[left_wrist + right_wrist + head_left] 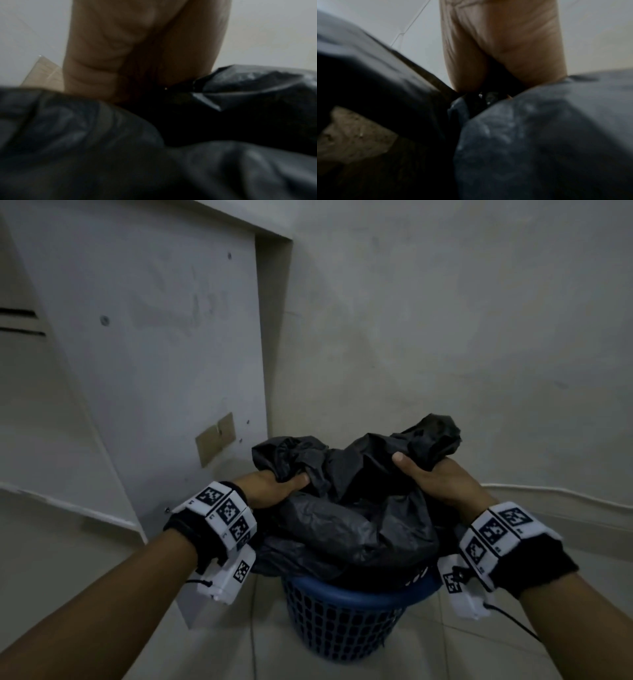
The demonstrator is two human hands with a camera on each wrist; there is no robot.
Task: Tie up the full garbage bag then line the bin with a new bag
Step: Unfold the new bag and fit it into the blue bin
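Note:
A full black garbage bag (346,522) bulges out of a blue perforated plastic bin (342,621) on the floor. My left hand (274,487) grips a bunched flap of the bag's top at its left side, thumb laid over the plastic. My right hand (435,477) grips the other bunched flap at the right, which sticks up behind the fingers. The two flaps are apart. In the left wrist view my palm (137,47) closes into black plastic (240,94). The right wrist view shows my palm (503,44) over crumpled bag (539,135), fingers hidden.
The bin stands in a corner: a grey wall (445,320) behind and to the right, a pale door or panel (154,337) to the left with a tan patch (215,440). Tiled floor (462,645) lies around the bin.

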